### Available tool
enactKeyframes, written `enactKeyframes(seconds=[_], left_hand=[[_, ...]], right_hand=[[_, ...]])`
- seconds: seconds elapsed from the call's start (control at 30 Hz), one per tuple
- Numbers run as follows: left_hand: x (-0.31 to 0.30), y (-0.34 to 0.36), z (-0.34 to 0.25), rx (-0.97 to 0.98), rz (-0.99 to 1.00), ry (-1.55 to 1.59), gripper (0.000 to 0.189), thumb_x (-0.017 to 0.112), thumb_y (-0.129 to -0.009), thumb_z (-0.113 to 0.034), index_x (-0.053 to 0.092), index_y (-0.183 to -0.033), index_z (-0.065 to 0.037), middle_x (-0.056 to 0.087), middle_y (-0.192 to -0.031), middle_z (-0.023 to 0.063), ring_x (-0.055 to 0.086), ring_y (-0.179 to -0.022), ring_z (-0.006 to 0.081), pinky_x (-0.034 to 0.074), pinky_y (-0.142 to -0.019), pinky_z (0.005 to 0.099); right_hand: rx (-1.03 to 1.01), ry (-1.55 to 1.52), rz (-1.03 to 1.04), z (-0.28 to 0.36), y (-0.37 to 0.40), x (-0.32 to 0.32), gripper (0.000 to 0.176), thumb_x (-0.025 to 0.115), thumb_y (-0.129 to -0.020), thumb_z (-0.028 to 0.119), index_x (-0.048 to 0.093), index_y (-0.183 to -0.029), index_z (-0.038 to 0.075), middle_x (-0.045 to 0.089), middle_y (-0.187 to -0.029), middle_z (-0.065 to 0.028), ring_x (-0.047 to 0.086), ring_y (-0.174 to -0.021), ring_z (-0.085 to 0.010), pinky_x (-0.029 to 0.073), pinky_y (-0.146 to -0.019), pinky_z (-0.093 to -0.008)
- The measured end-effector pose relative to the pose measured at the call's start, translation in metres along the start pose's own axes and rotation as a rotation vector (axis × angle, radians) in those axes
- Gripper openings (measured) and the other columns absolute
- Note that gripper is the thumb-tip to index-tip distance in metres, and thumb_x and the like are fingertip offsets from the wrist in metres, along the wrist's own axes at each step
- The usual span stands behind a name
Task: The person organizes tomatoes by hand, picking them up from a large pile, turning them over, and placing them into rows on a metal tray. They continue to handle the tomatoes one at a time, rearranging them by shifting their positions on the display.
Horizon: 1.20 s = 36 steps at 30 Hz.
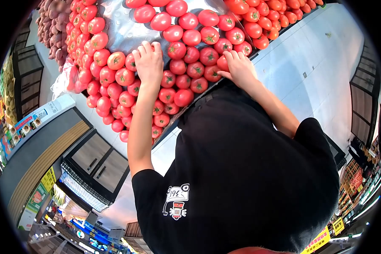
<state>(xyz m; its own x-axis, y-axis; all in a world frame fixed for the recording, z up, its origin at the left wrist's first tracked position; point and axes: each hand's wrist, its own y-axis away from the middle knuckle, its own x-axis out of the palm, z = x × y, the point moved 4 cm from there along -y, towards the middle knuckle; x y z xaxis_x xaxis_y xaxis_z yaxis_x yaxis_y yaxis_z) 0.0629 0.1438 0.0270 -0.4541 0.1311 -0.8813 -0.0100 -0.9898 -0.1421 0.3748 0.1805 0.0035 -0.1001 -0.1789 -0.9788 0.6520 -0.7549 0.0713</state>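
Red tomatoes (183,97) are laid in rows on a sloping display. My left hand (149,65) rests on the left part of the rows, at the edge of a bare silver sheet (127,36). Its fingers curl over a tomato, of which only a bit of red shows between them. At the display's near right edge, my right hand (240,71) has its thumb and fingers around another tomato (222,63), partly covered by the hand. Neighbouring tomatoes touch both hands' surroundings closely, many with green stem ends facing up.
More tomatoes (264,22) fill a section at the upper right. Purplish root vegetables (55,25) are heaped at the upper left, near a clear plastic bag (65,80). A dark cabinet (97,158) stands at the lower left. Pale floor (305,63) runs along the right.
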Motion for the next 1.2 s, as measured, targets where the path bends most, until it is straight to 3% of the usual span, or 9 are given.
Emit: enactKeyframes(seconds=[0.07,0.23,0.33,0.43,0.53,0.77,0.9,1.03,1.2], left_hand=[[0.009,0.008,-0.002,0.093,-0.048,0.033,0.037,0.068,-0.096,-0.018,0.062,-0.132,-0.011,0.063,-0.111,0.0101,0.063,-0.103,0.0277,0.049,-0.099,0.0456],[0.011,0.017,0.015,0.247,-0.075,0.317,0.040,0.066,-0.096,-0.014,0.062,-0.136,-0.012,0.061,-0.105,0.0070,0.064,-0.099,0.0256,0.050,-0.094,0.0407],[0.008,0.011,0.028,0.184,-0.121,0.302,0.042,0.071,-0.092,-0.015,0.063,-0.133,-0.013,0.063,-0.104,0.0068,0.065,-0.098,0.0260,0.050,-0.094,0.0411],[0.011,0.010,0.028,0.140,-0.108,0.289,0.044,0.076,-0.089,-0.017,0.064,-0.131,-0.014,0.064,-0.106,0.0068,0.066,-0.100,0.0261,0.050,-0.093,0.0417],[0.015,0.013,0.024,0.086,-0.048,0.221,0.052,0.085,-0.086,-0.026,0.064,-0.132,-0.015,0.064,-0.111,0.0060,0.066,-0.108,0.0254,0.048,-0.104,0.0431],[0.014,0.024,0.020,-0.005,-0.090,0.221,0.058,0.087,-0.087,-0.032,0.063,-0.137,-0.017,0.066,-0.124,0.0051,0.065,-0.120,0.0236,0.041,-0.121,0.0481],[0.014,0.023,0.022,0.004,-0.152,0.270,0.050,0.084,-0.087,-0.024,0.064,-0.132,-0.016,0.065,-0.116,0.0047,0.065,-0.115,0.0235,0.039,-0.122,0.0492],[0.013,0.023,0.021,-0.006,-0.168,0.282,0.049,0.083,-0.086,-0.023,0.065,-0.131,-0.016,0.066,-0.115,0.0047,0.065,-0.115,0.0237,0.039,-0.122,0.0491],[0.014,0.025,0.018,-0.024,-0.129,0.269,0.051,0.082,-0.087,-0.022,0.067,-0.136,-0.018,0.067,-0.119,0.0044,0.065,-0.118,0.0237,0.038,-0.124,0.0494]], right_hand=[[-0.007,-0.035,0.017,0.000,0.008,0.004,0.078,0.086,-0.090,0.047,0.054,-0.147,0.006,0.060,-0.138,-0.0172,0.062,-0.128,-0.0368,0.056,-0.101,-0.0476],[-0.042,-0.479,-0.221,-0.019,0.014,0.040,0.078,0.091,-0.087,0.022,0.048,-0.149,0.002,0.057,-0.144,-0.0254,0.060,-0.132,-0.0459,0.052,-0.113,-0.0502],[0.034,-0.460,-0.157,-0.024,0.011,0.024,0.070,0.091,-0.086,0.024,0.057,-0.145,0.006,0.060,-0.140,-0.0204,0.062,-0.130,-0.0426,0.053,-0.111,-0.0498],[-0.045,-0.172,-0.062,-0.024,0.010,0.004,0.074,0.086,-0.093,0.030,0.054,-0.157,0.010,0.060,-0.137,-0.0189,0.062,-0.127,-0.0427,0.053,-0.111,-0.0507],[-0.077,-0.128,-0.015,-0.030,0.011,0.012,0.080,0.085,-0.095,0.036,0.051,-0.163,0.011,0.060,-0.142,-0.0198,0.061,-0.129,-0.0414,0.052,-0.113,-0.0485],[-0.115,-0.290,-0.216,-0.031,0.022,0.024,0.096,0.085,-0.096,0.039,0.036,-0.169,0.000,0.048,-0.160,-0.0287,0.050,-0.146,-0.0486,0.045,-0.122,-0.0527],[-0.130,-0.250,-0.315,-0.015,0.012,0.005,0.089,0.090,-0.091,0.033,0.047,-0.162,0.000,0.051,-0.159,-0.0283,0.051,-0.148,-0.0473,0.044,-0.124,-0.0517],[-0.477,-0.278,-0.297,0.027,-0.042,-0.009,0.073,0.088,-0.091,0.025,0.058,-0.156,0.011,0.056,-0.158,-0.0172,0.054,-0.147,-0.0382,0.047,-0.120,-0.0481],[-0.761,-0.027,-0.218,0.077,-0.128,-0.012,0.062,0.086,-0.091,0.033,0.066,-0.146,0.013,0.064,-0.143,-0.0107,0.059,-0.136,-0.0298,0.050,-0.115,-0.0421]])
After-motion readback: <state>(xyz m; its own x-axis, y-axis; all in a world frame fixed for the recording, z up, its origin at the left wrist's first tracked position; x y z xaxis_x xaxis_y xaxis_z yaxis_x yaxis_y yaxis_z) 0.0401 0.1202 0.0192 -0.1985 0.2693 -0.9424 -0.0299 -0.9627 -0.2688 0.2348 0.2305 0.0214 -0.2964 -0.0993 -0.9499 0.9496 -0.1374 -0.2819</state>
